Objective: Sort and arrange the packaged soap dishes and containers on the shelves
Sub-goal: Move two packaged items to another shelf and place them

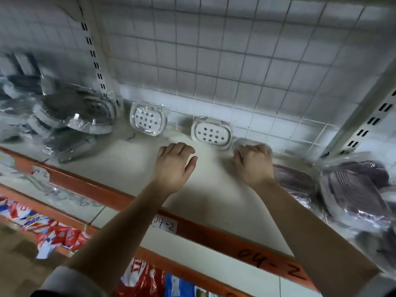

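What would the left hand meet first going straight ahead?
The left hand would likely meet the nearer white soap dish at its left edge; otherwise the tiled back wall. Depth is unclear.

Views on my feed: one. Head camera, wide-angle, worn on the person.
Position: above and in front of the shelf (132,168), close in, at arm's reach.
Facing: forward and down, toward the wire grid back (214,61).
Framing: both forearms enter from the bottom edge. The left hand (173,166) and the right hand (254,166), which is curled over a clear-wrapped packet (250,143), sit mid-frame. A lower shelf (94,213) shows bottom left.
Optics: straight lines bow toward the edges.
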Demonstrator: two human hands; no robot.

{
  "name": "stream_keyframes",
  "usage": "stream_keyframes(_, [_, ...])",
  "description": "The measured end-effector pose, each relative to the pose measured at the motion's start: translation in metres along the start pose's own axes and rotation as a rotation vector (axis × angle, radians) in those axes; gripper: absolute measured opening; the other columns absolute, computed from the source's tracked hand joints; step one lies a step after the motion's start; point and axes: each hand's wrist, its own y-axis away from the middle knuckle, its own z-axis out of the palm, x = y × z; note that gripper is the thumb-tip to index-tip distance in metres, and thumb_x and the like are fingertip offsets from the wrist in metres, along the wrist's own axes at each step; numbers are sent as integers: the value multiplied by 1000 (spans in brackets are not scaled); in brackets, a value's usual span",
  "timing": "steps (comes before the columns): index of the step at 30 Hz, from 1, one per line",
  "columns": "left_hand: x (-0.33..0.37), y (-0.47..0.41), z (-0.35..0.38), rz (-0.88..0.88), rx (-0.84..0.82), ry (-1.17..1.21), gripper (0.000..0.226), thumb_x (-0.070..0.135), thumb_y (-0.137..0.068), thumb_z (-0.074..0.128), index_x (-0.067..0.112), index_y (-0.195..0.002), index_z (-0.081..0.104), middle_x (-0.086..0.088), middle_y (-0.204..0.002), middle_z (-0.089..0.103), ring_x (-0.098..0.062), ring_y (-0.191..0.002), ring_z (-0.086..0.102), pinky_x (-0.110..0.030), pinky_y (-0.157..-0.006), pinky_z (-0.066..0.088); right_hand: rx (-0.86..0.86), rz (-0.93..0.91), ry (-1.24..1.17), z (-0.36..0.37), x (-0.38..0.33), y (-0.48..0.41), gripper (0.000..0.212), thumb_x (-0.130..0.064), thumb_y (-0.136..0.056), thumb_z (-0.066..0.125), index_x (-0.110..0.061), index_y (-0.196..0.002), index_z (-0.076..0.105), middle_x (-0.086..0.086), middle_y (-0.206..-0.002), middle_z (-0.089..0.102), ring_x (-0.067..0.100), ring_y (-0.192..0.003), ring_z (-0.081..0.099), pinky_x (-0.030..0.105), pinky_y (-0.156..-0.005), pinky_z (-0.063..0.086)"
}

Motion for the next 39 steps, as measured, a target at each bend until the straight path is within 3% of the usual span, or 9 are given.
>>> stream_keyframes(11, [-36, -64, 15, 182, 25, 126, 25, 19, -93, 60, 5, -113, 66, -12, -112, 63, -37, -103, 58, -46, -88, 47, 27, 124, -64, 0, -17, 3, 29, -32, -93, 45, -13, -82, 65, 7, -92, 68, 32, -95, 60, 42, -91, 43])
stream_keyframes(18, [-50, -102, 30, 218, -87, 230, 44, 22, -104, 37, 5, -144, 42, -15, -150, 39, -32, -141, 31, -43, -116, 25, 192, 262, -144, 12, -44, 23, 24, -29, -88, 64, -7, -79, 59, 13, -91, 63, 35, -97, 56, 40, -82, 46])
stream_keyframes(20, [-51, -111, 34, 219, -132, 253, 44, 23, -104, 36, 6, -145, 41, -16, -145, 45, -33, -137, 36, -43, -113, 28, 206, 277, -166, 14, -48, 27, 25, -30, -89, 63, -6, -83, 60, 12, -94, 62, 34, -100, 55, 42, -81, 47])
stream_keyframes(25, [-58, -117, 38, 210, -96, 346, 40, 23, -100, 49, -2, -131, 55, -22, -114, 50, -36, -102, 55, -44, -96, 44, 295, 252, -164, 19, -55, 36, 21, -24, -93, 63, -9, -105, 72, 11, -106, 65, 36, -107, 56, 43, -86, 49])
stream_keyframes(28, [-63, -114, 39, 201, -53, 463, 30, 22, -97, 55, 3, -119, 64, -21, -114, 45, -31, -98, 55, -40, -95, 47, 329, 251, -170, 18, -59, 36, 14, -19, -90, 67, -7, -91, 74, 10, -97, 64, 37, -94, 60, 43, -75, 51])
stream_keyframes(31, [-63, -111, 40, 207, -109, 564, 23, 21, -98, 55, 8, -115, 62, -21, -129, 44, -26, -109, 57, -36, -98, 46, 345, 269, -206, 19, -61, 35, 13, -16, -87, 71, -6, -80, 71, 11, -93, 62, 36, -88, 60, 40, -66, 50])
stream_keyframes(34, [-62, -107, 36, 208, -162, 627, 22, 23, -98, 54, 9, -114, 59, -14, -113, 57, -24, -100, 63, -39, -90, 50, 335, 284, -223, 20, -61, 35, 15, -19, -87, 71, -5, -81, 69, 11, -96, 62, 36, -92, 59, 39, -64, 48])
stream_keyframes(37, [-65, -100, 29, 258, -70, 600, 21, 18, -93, 63, 7, -111, 62, -12, -107, 56, -24, -95, 63, -30, -90, 47, 356, 280, -212, 20, -61, 36, 18, -23, -84, 75, -7, -80, 67, 10, -95, 62, 37, -90, 60, 36, -62, 46])
stream_keyframes(39, [-70, -95, 27, 268, -7, 476, 26, 19, -89, 68, 8, -112, 64, -11, -108, 57, -29, -97, 59, -39, -88, 46, 366, 271, -194, 20, -61, 36, 21, -26, -81, 77, -8, -78, 66, 9, -95, 62, 37, -87, 61, 33, -60, 43])
